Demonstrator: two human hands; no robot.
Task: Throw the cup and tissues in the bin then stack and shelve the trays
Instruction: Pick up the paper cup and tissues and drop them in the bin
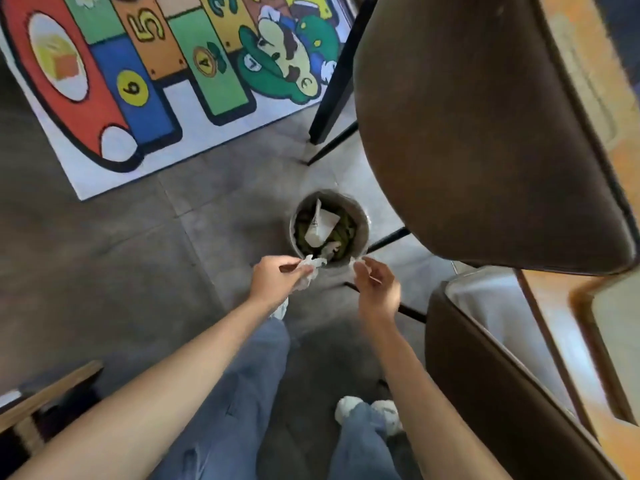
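Observation:
A small round bin [362, 223] stands on the grey floor below me, with a white paper cup [320, 226] and green scraps inside. My left hand [277, 278] is just short of the bin's near rim, shut on a crumpled white tissue [310, 268]. My right hand [375, 289] hovers beside the rim, fingers pinched on a small white tissue scrap [354, 261]. No trays are in view.
Two brown chairs [485, 133] [502, 393] crowd the right side, their black legs [332, 84] close to the bin. An orange wooden table [588, 81] lies beyond them. A colourful number rug [138, 81] covers the floor at top left. My legs and slippers [367, 410] are below.

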